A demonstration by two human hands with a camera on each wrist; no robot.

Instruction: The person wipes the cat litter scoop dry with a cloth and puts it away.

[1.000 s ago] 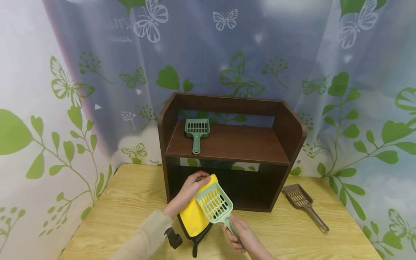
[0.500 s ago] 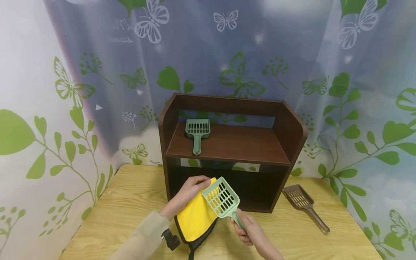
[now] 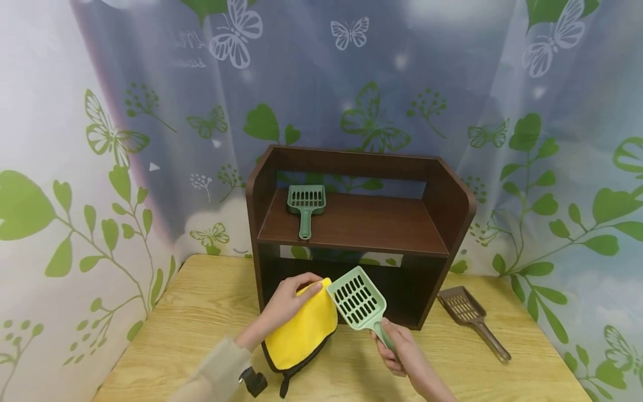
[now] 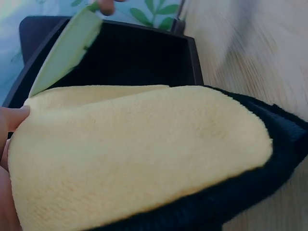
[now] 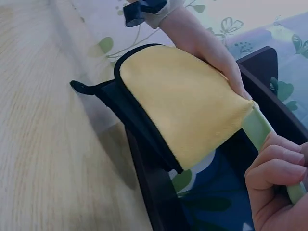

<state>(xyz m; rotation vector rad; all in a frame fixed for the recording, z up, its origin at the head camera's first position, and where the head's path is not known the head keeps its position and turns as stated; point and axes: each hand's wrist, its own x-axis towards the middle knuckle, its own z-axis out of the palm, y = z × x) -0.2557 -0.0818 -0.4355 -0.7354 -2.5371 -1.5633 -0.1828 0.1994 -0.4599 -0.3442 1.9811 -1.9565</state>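
Note:
My left hand (image 3: 282, 306) holds a yellow cloth mitt (image 3: 305, 330) with black edging and a hanging loop, gripping it near its upper end. In the right wrist view the mitt (image 5: 175, 103) hangs spread, its black side partly folded behind. My right hand (image 3: 404, 349) grips the handle of a pale green slotted litter scoop (image 3: 370, 322), its head tilted up to the left. The scoop's far corner meets the mitt's upper corner beside my left fingertips. Seen from the left wrist, the scoop (image 4: 67, 50) stands edge-on beyond the mitt. Both are held above the table, in front of the shelf.
A dark brown two-tier shelf (image 3: 361, 226) stands at the back of the wooden table (image 3: 201, 301). On its upper tier, at the left, lies a darker green scoop (image 3: 305, 209). A brown scoop (image 3: 474, 321) rests on the table to the right. Printed curtains hang behind.
The pale green scoop has moved right, away from in front of the mitt, so that only its corner meets it. The mitt has shifted slightly left with my left hand.

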